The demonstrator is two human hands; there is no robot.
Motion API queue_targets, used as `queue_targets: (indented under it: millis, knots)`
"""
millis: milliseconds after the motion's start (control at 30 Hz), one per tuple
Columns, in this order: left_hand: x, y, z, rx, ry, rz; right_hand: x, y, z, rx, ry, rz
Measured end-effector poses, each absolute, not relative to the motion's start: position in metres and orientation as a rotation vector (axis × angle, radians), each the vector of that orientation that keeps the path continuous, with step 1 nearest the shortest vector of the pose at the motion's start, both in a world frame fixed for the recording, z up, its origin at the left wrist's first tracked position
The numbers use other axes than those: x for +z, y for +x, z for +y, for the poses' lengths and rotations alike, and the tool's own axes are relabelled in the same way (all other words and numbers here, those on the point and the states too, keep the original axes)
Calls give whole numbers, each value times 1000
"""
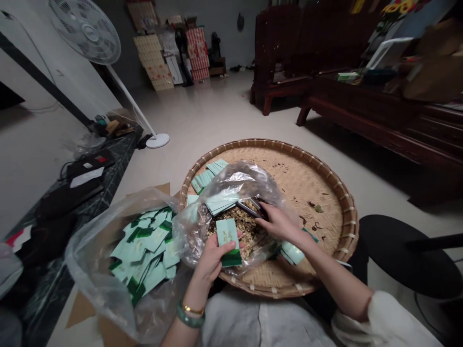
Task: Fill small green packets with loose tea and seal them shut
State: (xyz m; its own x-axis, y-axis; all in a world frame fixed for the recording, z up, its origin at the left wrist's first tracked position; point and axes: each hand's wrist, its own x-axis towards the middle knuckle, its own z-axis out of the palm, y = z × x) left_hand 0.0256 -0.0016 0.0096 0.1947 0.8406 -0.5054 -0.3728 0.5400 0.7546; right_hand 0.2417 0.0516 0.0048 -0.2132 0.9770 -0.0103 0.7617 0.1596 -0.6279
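Between thumb and fingers, my left hand [215, 253] pinches a pale green paper packet [227, 233] with a dark green lower band. My right hand [275, 219] is closed round metal tongs [248, 209], whose far part lies over dried flower buds [249, 230]. A clear plastic bag [249, 176] holds the buds and sits, mouth open, on a round woven bamboo tray [307, 185]. Several flat green packets [217, 205] lie at the bag's left side. More packets [292, 253] lie under my right forearm, partly hidden.
Left of the tray, a large clear bag [85, 250] in a cardboard box contains a heap of green packets [148, 246]. A black round stand base [408, 255] is at the right. Beyond are a white fan [159, 140] and dark wooden furniture [383, 120].
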Motion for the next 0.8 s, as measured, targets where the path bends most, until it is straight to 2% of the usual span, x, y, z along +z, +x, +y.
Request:
queue_targets:
  millis: [100,267,467,633,800]
  knots:
    - [9,25,1,900,571,1068,12,250,51,965,-1543,-1923]
    - [9,29,2,897,601,1071,6,243,43,1073,-1479,-1799]
    - [9,28,1,900,598,1069,8,240,37,1468,-1339,-1699]
    - [11,26,2,860,629,1063,22,248,40,1455,-1274,-1675]
    - [11,30,0,767,680,1010,35,246,39,1469,-1175,-1961]
